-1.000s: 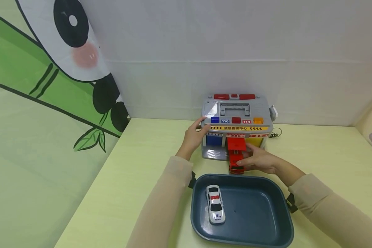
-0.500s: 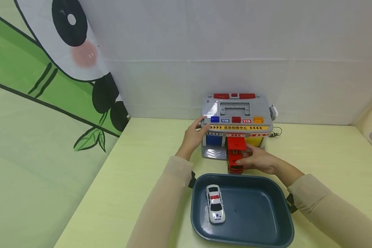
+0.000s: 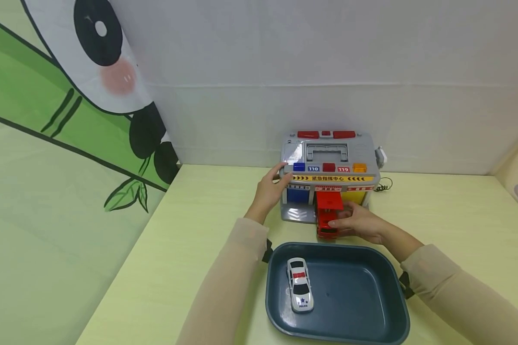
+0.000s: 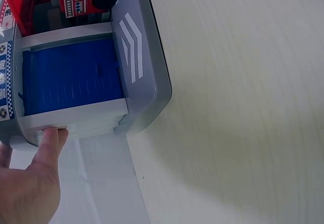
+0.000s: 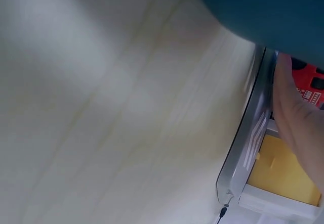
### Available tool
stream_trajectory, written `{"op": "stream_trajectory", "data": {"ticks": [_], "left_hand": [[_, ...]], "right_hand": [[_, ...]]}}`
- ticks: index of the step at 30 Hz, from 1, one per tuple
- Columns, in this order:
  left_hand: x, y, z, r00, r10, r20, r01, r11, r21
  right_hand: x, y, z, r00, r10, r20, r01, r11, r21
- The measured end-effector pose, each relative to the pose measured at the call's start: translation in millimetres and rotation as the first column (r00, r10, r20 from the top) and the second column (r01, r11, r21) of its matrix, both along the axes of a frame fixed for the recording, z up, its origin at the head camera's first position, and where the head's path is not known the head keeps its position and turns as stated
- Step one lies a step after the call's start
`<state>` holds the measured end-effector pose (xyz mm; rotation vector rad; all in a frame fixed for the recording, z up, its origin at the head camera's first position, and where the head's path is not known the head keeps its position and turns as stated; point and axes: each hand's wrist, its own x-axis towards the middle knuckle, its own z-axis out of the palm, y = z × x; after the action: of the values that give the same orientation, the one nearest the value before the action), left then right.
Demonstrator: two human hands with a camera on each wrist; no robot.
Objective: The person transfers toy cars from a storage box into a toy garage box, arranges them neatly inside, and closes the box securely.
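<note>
"What worries you from out there?"

"Biggest first. On the table (image 3: 198, 230), the tray (image 3: 336, 246) sits just in front of the red truck (image 3: 323, 221); if I let the right hand (image 3: 362, 224) drop back, its wrist could knock the rim. Next, the toy garage (image 3: 328, 178) might skid backward if I pushed hard and the left hand (image 3: 267, 191) lost its brace. Then the raised red flap (image 3: 329, 200): a crooked push could snag the red truck on it."

"And my grip?"

"Right thumb and fingers are clamped on the red truck. Left thumb and fingers are apart, resting against the left end of the toy garage."

"Containers?"

"One white police car (image 3: 300, 284) lies toward the tray's left. At the toy garage, the red truck is at the middle doorway, near end jutting out; I can't tell how deep it reaches. The blue door (image 4: 76, 77) and yellow door (image 5: 286, 166) are down, hiding whatever's behind."
</note>
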<state>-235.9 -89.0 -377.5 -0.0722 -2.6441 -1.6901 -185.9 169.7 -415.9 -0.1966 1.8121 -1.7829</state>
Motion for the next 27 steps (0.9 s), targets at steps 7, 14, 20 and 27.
{"op": "stream_trajectory", "data": {"ticks": [7,14,20,27], "left_hand": [[-1.1,0.1,-0.5,1.000,-0.002,0.006,0.002,1.000,0.007],[-1.9,0.3,-3.6,1.000,-0.003,0.019,0.003,1.000,0.003],[-0.6,0.8,-3.9,1.000,-0.007,0.018,0.007,1.000,-0.003],[-1.3,1.4,-3.4,1.000,-0.008,0.014,0.008,1.000,-0.006]], "right_hand": [[-0.6,0.0,1.6,0.999,-0.031,-0.014,0.032,0.999,0.015],[2.8,-1.6,2.6,0.998,-0.065,-0.010,0.065,0.997,0.037],[4.2,-3.4,3.5,0.996,-0.089,0.011,0.088,0.996,0.024],[4.2,-3.2,5.1,0.997,-0.080,0.000,0.080,0.997,0.011]]}}
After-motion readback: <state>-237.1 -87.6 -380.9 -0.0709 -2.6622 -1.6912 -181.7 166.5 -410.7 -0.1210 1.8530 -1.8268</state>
